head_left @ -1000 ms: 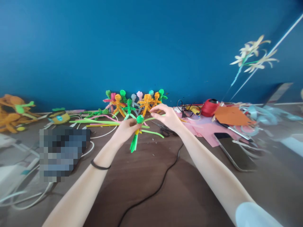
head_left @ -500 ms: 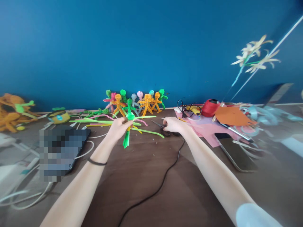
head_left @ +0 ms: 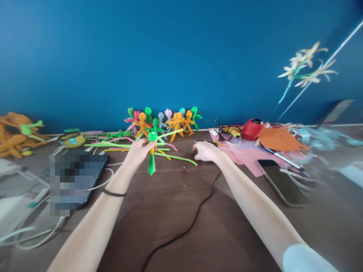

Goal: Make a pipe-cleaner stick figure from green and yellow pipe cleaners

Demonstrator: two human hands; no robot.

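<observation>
My left hand pinches a small pipe-cleaner figure with a green top. Its yellow neck and green strands hang below my fingertips, and a light green stem sticks out to the right. Over the table to the right, the fingers of my right hand are closed round the dark handles of the scissors; only a little dark material shows at the fingertips, and the blades are hidden. Loose green, pink and yellow pipe cleaners lie behind and beside my left hand.
Several finished pipe-cleaner figures stand along the blue wall. A tablet and white cables lie left. Right are a red thread spool, orange sheet, pink sheets and phone. A black cable crosses the table.
My left hand has shifted slightly left with the figure, whose stem now tilts upward. The scissor blades, visible beside my right hand before, no longer show. My right hand has moved slightly left.
</observation>
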